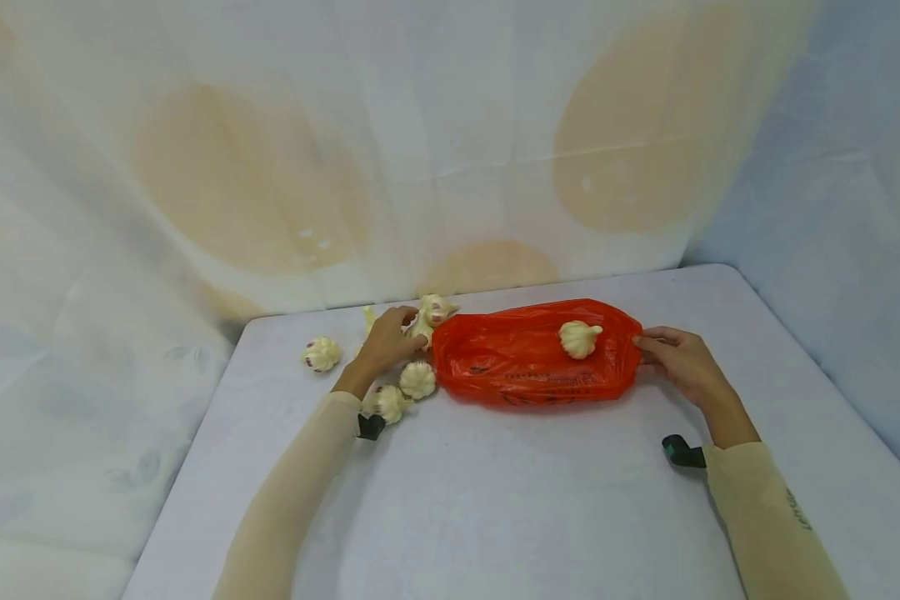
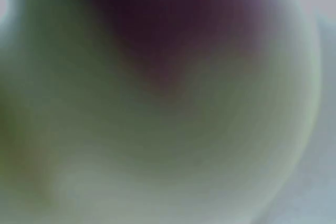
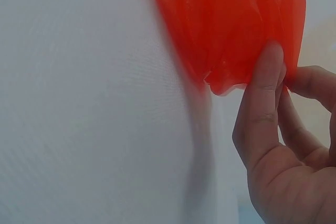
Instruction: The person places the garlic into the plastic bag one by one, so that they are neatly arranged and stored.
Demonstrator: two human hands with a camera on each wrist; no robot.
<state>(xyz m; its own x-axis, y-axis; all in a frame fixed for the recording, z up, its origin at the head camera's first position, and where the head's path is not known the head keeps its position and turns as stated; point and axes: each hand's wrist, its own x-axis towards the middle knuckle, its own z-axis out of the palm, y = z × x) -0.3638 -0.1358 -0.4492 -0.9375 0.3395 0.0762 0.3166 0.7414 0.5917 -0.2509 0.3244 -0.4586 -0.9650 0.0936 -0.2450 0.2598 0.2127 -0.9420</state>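
A red plastic bag (image 1: pixel 510 358) lies wide on the table, with one pale garlic bulb (image 1: pixel 579 339) on it toward its right end. My right hand (image 1: pixel 678 362) pinches the bag's right edge between thumb and fingers; the right wrist view shows the same pinch on the red plastic (image 3: pixel 226 30). At the bag's left end, my left hand (image 1: pixel 387 342) has thumb and fingers curled about a garlic bulb (image 1: pixel 421 328). Behind that one sits another bulb (image 1: pixel 437 309) with purplish marks. A blurred pale round shape (image 2: pixel 210 140) fills the left wrist view.
Below the left hand lie two garlic bulbs, one near the bag (image 1: pixel 417 380) and one by the wrist (image 1: pixel 390 403). Another bulb (image 1: pixel 321 354) sits farther left. The white table (image 1: pixel 540 508) backs onto a hanging patterned cloth (image 1: pixel 450 150).
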